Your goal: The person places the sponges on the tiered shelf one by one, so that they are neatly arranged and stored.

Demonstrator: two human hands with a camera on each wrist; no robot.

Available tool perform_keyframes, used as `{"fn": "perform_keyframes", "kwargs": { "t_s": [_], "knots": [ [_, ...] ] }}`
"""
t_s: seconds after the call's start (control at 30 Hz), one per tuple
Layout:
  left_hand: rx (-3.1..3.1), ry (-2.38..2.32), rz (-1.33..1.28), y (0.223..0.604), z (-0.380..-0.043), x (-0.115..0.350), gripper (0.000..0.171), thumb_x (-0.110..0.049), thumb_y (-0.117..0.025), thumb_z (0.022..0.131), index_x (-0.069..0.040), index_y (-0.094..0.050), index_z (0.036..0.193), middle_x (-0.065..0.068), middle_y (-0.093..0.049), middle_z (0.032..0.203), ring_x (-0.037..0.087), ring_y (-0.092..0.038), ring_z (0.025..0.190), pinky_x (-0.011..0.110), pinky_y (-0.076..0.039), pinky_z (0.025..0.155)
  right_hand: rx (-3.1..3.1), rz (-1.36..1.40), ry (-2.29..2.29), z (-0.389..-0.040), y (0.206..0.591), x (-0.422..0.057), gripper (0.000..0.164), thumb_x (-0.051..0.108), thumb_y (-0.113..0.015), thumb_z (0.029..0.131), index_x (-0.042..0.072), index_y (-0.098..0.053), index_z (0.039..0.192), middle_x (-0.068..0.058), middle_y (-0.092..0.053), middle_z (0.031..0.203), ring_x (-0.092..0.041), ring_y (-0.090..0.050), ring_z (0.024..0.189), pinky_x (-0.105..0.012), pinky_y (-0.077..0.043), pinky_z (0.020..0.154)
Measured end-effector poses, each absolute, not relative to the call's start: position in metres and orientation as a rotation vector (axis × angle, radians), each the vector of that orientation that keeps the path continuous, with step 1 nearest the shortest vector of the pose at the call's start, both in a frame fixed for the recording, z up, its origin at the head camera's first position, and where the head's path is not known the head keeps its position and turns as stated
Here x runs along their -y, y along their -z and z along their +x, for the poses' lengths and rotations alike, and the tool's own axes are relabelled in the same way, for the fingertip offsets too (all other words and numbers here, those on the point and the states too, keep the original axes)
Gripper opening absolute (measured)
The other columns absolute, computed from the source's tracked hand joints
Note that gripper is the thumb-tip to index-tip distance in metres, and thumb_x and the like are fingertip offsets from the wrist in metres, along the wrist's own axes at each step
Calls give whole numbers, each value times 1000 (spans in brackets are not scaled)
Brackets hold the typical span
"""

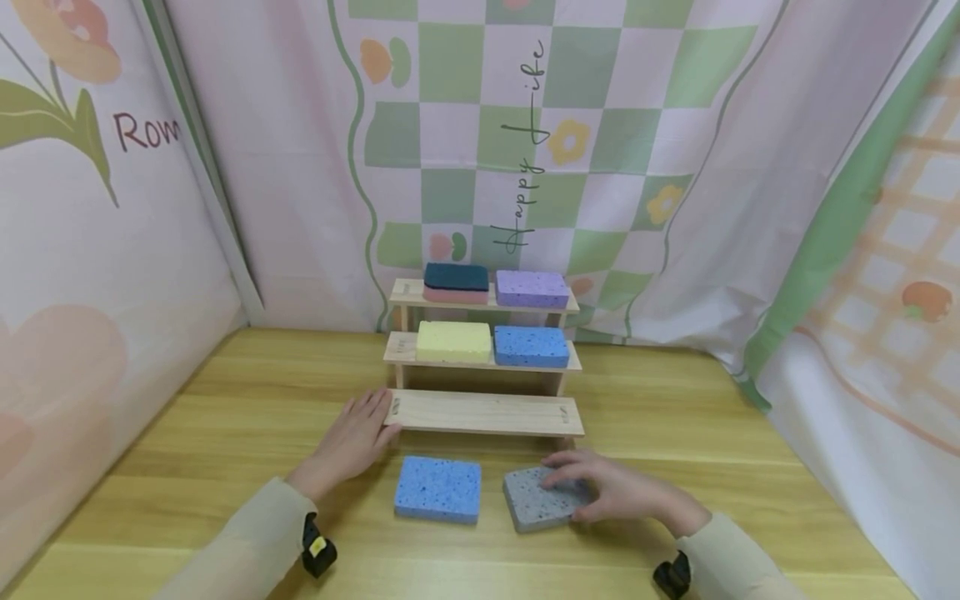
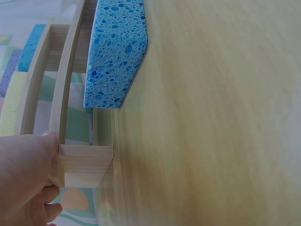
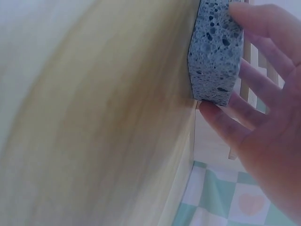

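Observation:
My left hand (image 1: 356, 437) grips the left end of the lowest step of a wooden three-step rack (image 1: 480, 412), thumb at the front edge. In the left wrist view, the hand (image 2: 23, 174) wraps that corner of the rack. On the table before the rack lies a blue sponge (image 1: 438, 489), apart from both hands. To its right, my right hand (image 1: 618, 487) holds a grey speckled sponge (image 1: 528, 500). The right wrist view shows fingers and thumb spread round the edges of the grey sponge (image 3: 214, 56).
On the middle step sit a yellow sponge (image 1: 453, 342) and another blue sponge (image 1: 531, 347). The top step bears a pink sponge with a dark scouring layer (image 1: 456, 283) and a purple sponge (image 1: 531, 289). Patterned curtains (image 1: 300, 208) surround the wooden table (image 1: 675, 408).

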State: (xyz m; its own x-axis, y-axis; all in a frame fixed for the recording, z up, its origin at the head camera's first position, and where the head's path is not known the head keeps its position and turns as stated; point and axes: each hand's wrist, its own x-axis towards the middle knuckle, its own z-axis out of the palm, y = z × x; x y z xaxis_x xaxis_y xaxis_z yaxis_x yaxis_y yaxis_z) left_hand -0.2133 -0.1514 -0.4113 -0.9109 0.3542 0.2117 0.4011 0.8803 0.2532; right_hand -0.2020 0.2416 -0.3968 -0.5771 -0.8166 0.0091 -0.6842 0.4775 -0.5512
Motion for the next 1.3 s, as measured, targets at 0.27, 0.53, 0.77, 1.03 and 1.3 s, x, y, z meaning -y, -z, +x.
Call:
{"fn": "perform_keyframes", "kwargs": {
  "t_s": [0.27, 0.53, 0.77, 1.03, 1.3],
  "knots": [
    [2880, 437, -592, 409, -213, 151, 61, -34, -39, 99, 11, -27, 139, 26, -28, 143, 42, -26, 130, 54, -17, 106, -2520, -1318, 719, -202, 396, -240, 46, 11, -72, 73, 20, -63, 117, -13, -46, 131, -39, -40, 117, -57, -37, 91],
    [2894, 436, -590, 409, -213, 150, 61, -34, -39, 99, 10, -27, 139, 25, -27, 143, 41, -25, 130, 53, -16, 106, -2525, -1270, 731, -200, 388, -240, 46, 12, -71, 74, 21, -62, 118, -12, -45, 131, -39, -39, 119, -59, -36, 91],
    [2892, 438, -587, 409, -213, 150, 61, -35, -39, 99, 10, -27, 139, 25, -27, 143, 41, -25, 130, 53, -16, 106, -2527, -1311, 735, -203, 381, -237, 44, 12, -70, 77, 20, -62, 120, -13, -45, 132, -36, -41, 118, -49, -40, 90],
    [2905, 437, -578, 408, -213, 150, 61, -34, -39, 99, 10, -26, 139, 25, -27, 143, 40, -25, 131, 53, -15, 106, -2516, -1327, 745, -205, 372, -228, 44, 14, -69, 79, 19, -60, 123, -16, -45, 132, -36, -39, 119, -53, -40, 90],
    [2894, 451, -581, 407, -211, 150, 60, -31, -42, 99, 11, -27, 139, 26, -27, 143, 41, -24, 131, 53, -15, 107, -2526, -1346, 733, -210, 363, -217, 45, 13, -68, 79, 17, -60, 123, -15, -45, 133, -35, -39, 120, -54, -39, 91]
  ]
}}
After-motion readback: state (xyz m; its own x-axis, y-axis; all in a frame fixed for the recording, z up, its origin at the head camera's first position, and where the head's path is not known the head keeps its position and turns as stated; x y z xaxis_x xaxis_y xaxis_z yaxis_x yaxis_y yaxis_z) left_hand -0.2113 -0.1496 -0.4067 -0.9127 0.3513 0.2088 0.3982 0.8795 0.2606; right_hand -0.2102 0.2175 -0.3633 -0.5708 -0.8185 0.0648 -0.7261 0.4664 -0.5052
